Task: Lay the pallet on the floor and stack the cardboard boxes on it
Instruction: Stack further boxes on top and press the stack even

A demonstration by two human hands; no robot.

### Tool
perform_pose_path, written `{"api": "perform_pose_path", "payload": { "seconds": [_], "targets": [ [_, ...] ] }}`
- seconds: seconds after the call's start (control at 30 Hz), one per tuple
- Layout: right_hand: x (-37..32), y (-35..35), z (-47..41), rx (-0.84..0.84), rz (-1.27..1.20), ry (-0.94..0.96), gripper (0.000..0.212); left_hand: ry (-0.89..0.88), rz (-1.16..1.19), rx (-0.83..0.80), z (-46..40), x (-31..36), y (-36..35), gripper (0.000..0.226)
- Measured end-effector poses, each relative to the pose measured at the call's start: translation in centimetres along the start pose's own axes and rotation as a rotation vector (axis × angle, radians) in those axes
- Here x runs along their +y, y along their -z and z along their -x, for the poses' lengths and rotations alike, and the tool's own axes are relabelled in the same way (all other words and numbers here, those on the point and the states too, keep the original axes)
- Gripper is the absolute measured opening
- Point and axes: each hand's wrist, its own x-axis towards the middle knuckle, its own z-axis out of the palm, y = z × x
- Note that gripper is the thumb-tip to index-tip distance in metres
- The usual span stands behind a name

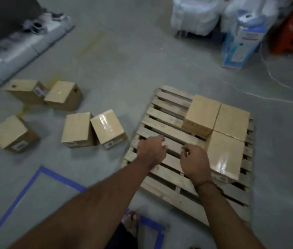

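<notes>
Two bare forearms reach forward and down from the bottom of the view, both hands hanging above a flat pale wooden slatted pallet [161, 126] that lies on the smooth grey concrete floor [124, 69]. The left hand [152, 150] is seen from the back, its fingers loosely curled and holding nothing, over the pallet's left side. The right hand [195, 161], with a thin cord bracelet [204, 183] at the wrist, is likewise relaxed with fingers softly bent and holding nothing, just beside the left hand but not touching it. The pallet is made of rough, unfinished planks with dark gaps between them. Three tan cardboard boxes with smooth, glossy taped tops sit on its right half, pressed together: a far-left box [202, 112], a far-right box [231, 120], and a near box [225, 155] whose top catches a bright reflection. Five more tan cardboard boxes stand on the floor to the left of the pallet, well apart from it: a touching pair nearest the pallet, one upright [76, 127] and one tilted with shiny tape [107, 126]; another pair farther back, [22, 88] and [62, 94]; and a lone box [9, 132] at far left bearing a small label. Blue tape lines [25, 191] mark a rectangle on the floor near the person's bare foot [132, 221]. The far background is blurred.
</notes>
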Motion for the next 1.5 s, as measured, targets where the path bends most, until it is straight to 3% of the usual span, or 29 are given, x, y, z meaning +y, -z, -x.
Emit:
{"api": "perform_pose_path", "payload": {
  "seconds": [0.17, 0.3, 0.6, 1.0, 1.33, 1.5],
  "targets": [
    [-16.7, -3.0, 2.8, -0.161, 0.063, 0.157, 0.02, 0.087, 0.083, 0.104, 3.2, -11.7, 10.8, 0.034],
    [-27.0, -10.2, 3.6, -0.319, 0.139, 0.199, 0.022, 0.132, 0.098, 0.127, 4.8, -25.0, 16.5, 0.03],
    [-40.4, -24.0, 3.1, -0.514, 0.202, 0.144, 0.025, 0.356, 0.213, 0.125, 3.6, -49.7, 24.3, 0.034],
    [-46.3, -46.9, -15.0, -0.632, 0.185, 0.078, 0.024, 0.51, 0.273, 0.007, -17.7, -71.8, 24.1, 0.053],
    [-46.7, -66.1, -26.4, -0.777, 0.244, -0.057, 0.021, 0.6, 0.298, -0.246, -31.2, -86.0, 13.6, 0.051],
    [-43.9, -76.3, -29.4, -0.89, 0.239, -0.187, 0.051, 0.617, 0.329, -0.325, -36.1, -90.4, 6.9, 0.052]
  ]
}}
